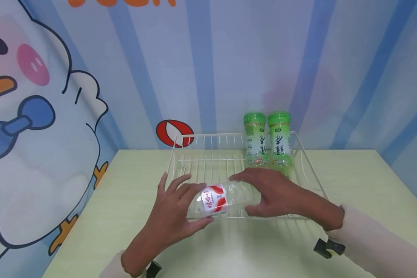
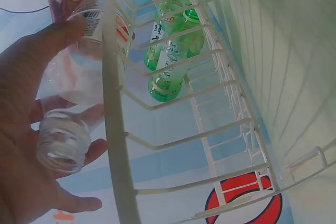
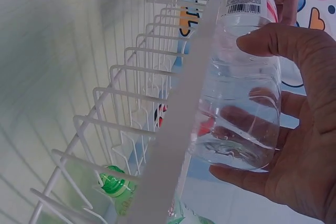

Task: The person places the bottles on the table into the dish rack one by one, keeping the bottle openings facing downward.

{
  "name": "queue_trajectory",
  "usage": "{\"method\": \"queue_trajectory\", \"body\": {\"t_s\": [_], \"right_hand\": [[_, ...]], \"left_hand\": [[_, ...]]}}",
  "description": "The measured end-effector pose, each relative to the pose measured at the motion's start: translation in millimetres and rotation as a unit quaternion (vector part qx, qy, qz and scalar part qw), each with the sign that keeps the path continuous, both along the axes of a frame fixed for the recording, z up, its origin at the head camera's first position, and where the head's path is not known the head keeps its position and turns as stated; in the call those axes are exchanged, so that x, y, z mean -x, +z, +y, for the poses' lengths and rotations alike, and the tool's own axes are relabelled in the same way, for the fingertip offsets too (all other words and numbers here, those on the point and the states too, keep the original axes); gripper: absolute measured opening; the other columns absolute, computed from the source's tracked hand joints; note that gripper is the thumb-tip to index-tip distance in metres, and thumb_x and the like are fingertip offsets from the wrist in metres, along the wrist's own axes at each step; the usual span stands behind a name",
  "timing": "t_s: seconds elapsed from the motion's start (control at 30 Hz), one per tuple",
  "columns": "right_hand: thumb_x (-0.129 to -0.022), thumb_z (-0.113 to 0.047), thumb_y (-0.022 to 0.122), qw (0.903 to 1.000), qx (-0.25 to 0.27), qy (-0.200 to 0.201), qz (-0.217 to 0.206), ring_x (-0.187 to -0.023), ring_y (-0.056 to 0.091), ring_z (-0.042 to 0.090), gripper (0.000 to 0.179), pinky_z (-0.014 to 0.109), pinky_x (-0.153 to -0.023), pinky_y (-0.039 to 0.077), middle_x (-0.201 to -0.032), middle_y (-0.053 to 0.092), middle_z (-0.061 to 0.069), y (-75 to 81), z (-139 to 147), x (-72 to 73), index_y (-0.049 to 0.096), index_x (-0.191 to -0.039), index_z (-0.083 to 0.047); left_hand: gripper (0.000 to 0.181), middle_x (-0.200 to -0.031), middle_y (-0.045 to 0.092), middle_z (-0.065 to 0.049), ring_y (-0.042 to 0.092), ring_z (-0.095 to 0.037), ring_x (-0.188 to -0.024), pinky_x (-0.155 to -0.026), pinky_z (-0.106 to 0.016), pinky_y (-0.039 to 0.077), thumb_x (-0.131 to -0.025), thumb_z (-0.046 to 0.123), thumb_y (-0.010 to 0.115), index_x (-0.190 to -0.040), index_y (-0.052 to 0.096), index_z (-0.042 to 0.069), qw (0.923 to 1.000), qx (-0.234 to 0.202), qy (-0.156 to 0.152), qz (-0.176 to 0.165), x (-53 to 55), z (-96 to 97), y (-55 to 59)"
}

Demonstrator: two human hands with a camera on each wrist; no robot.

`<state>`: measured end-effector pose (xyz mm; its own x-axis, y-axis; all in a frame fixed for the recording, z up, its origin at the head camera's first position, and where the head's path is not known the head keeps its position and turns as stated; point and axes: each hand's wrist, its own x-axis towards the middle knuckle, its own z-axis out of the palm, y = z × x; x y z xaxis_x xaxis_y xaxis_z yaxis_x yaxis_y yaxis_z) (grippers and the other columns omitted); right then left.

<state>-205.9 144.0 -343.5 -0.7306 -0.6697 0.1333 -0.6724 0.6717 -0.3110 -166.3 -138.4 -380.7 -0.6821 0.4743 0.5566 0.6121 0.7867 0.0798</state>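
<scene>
A clear plastic bottle [image 1: 241, 193] with a red-and-white label [image 1: 214, 199] lies on its side in the air, over the front rim of a white wire basket [image 3: 178, 124]. My left hand [image 1: 173, 208] holds it near the neck end, thumb on the near side and fingers beyond. The clear, ridged neck [image 2: 63, 142] shows beside that palm in the left wrist view. Around the base end curl the thumb and fingers of my right hand [image 1: 278, 193]. Two green-capped bottles [image 1: 255, 141] with green-and-white labels stand side by side in the basket's back right.
The basket rests on a pale table [image 1: 139, 173] against a blue striped backdrop [image 1: 226, 69] with a cartoon bird [image 1: 31, 185]. Thin wires divide the basket's sides and floor. A small black clip-like device [image 1: 328, 248] hangs at my right sleeve.
</scene>
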Motion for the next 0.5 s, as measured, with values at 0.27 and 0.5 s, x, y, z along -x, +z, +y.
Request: {"method": "queue_trajectory", "body": {"t_s": [0.27,0.5], "right_hand": [[-0.077,-0.032,0.083,0.9999,0.015,0.0,-0.002,-0.126,0.055,0.027,0.073,0.053,-0.095,0.05,-0.138,0.059,0.001,-3.8,0,0.8,0.053,-0.143,-0.023],[-0.073,-0.034,0.09,0.9867,0.158,-0.021,-0.031,-0.133,0.048,0.029,0.096,0.056,-0.1,0.045,-0.146,0.047,0.004,-6.6,9,6.5,0.036,-0.151,-0.022]], "left_hand": [[0.078,-0.118,0.07,-0.002,0.053,-0.026,-0.126,-0.106,-0.075,0.021,-0.062,0.051,0.091,-0.127,0.062,0.017,1.0,-0.003,0.005,0.008,0.7,0.7,-0.9],[0.074,-0.116,0.07,-0.003,0.054,-0.028,-0.125,-0.107,-0.074,0.019,-0.064,0.048,0.091,-0.124,0.064,0.013,0.9985,-0.041,0.0,0.037,1.4,-4.3,1.3]]}}
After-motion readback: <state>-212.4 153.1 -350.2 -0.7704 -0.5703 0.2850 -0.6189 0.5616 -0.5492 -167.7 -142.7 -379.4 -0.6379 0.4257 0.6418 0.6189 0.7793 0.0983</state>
